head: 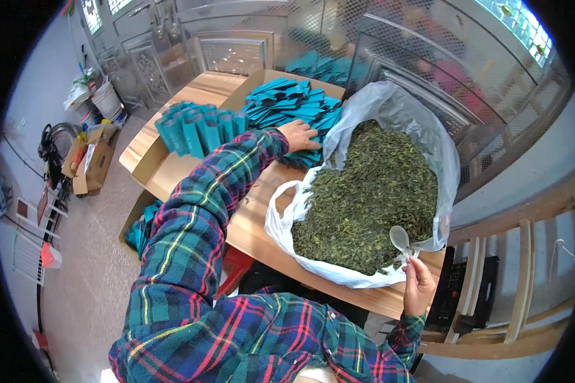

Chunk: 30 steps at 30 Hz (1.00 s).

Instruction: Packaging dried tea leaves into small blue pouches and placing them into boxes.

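Observation:
My left hand [298, 136] reaches onto a heap of flat teal packets [287, 103] in a cardboard box at the table's back; its fingertips are partly hidden against the packets, so I cannot tell if it grips one. My right hand [419, 286] holds a clear plastic spoon [400, 239] by its handle at the front right rim of a white plastic bag [326, 275]. The spoon's bowl is over the dried green leaves [364, 201] that fill the open bag. Left of the heap, several teal pouches [203, 129] stand upright in a shallow cardboard box [153, 165].
The wooden table [268, 246] stands against a metal door with patterned panels. Below its left edge, another box holds teal packets [143, 230]. A wooden frame [522, 282] leans at the right. An open carton [96, 165] and a white bucket [106, 100] stand on the floor at left.

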Tool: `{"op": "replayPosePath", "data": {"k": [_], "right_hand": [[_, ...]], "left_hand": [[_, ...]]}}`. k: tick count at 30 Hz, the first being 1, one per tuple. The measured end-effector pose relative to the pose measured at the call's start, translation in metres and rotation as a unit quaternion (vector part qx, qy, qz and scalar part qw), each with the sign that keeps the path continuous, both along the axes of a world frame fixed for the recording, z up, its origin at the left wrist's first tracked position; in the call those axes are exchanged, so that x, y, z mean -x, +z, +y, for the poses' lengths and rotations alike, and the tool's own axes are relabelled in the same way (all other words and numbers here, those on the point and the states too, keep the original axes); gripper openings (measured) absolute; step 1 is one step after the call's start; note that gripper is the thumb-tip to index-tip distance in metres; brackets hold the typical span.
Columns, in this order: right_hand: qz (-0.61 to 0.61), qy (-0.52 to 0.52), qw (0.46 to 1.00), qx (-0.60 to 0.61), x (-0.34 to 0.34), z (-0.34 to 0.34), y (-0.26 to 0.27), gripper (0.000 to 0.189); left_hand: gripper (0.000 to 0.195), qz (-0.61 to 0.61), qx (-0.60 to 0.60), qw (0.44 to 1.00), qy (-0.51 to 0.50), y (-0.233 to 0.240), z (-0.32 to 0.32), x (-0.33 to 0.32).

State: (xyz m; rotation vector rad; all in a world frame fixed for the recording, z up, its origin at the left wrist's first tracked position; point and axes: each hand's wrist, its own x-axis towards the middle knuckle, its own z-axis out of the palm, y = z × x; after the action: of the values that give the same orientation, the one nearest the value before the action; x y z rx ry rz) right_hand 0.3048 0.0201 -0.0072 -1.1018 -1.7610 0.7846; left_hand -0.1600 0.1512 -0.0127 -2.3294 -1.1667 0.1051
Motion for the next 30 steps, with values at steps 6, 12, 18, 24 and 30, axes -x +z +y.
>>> {"op": "replayPosePath", "data": {"k": [6,12,18,24,30], "right_hand": [[-0.005,-0.009,1.000,0.008,0.003,0.002,0.006,0.016],[-0.003,0.013,1.000,0.017,0.021,0.010,0.006,0.016],[0.000,0.042,0.999,0.029,0.025,0.015,0.002,0.017],[0.061,0.081,0.985,0.136,0.023,0.016,0.004,0.017],[0.070,0.081,0.971,0.213,0.039,0.052,0.000,0.019]], "left_hand": [[0.052,-0.083,0.071,0.993,-0.038,0.034,-0.013,-0.013],[0.061,-0.398,0.094,0.910,-0.066,0.080,-0.073,-0.057],[0.061,-0.527,0.196,0.827,-0.018,0.093,-0.129,-0.107],[0.058,-0.629,0.122,0.766,-0.047,0.049,-0.162,-0.135],[0.051,-0.753,0.168,0.637,-0.006,0.016,-0.181,-0.188]]}}
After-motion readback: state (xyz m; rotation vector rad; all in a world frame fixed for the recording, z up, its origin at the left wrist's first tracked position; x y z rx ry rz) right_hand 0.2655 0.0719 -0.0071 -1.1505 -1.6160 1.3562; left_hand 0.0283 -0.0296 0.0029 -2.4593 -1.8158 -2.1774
